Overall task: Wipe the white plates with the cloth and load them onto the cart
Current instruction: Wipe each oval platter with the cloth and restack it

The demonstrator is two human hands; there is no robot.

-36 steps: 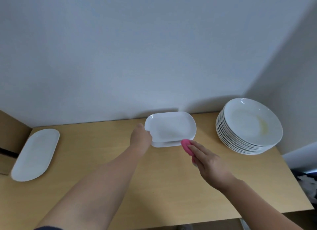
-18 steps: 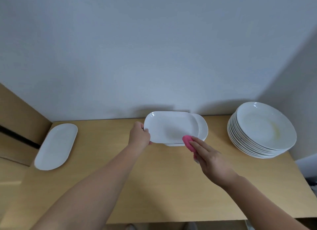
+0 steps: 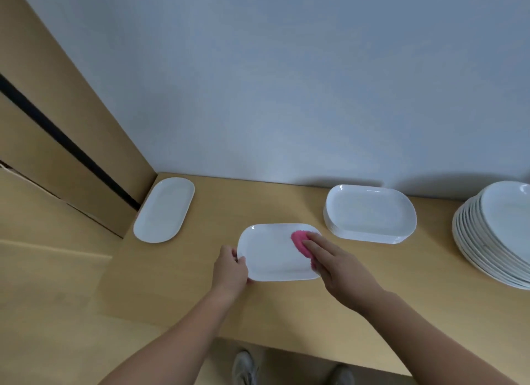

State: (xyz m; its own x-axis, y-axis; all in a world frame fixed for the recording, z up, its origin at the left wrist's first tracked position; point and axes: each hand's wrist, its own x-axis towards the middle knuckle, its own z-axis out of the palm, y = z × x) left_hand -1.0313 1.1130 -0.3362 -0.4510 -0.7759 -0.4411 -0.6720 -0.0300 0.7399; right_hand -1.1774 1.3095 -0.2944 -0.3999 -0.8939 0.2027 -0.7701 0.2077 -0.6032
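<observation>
While in left hand (image 3: 231, 270), one plate (image 3: 272, 260)

Plate (image 3: 275, 255) now off the stack (image 3: 370, 215), nearer and left of it, cloth (image 3: 299, 239) atop.

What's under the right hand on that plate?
A pink cloth, pressed on the rectangular plate by the right hand. Only its far end shows; the rest lies hidden beneath that hand.
</observation>
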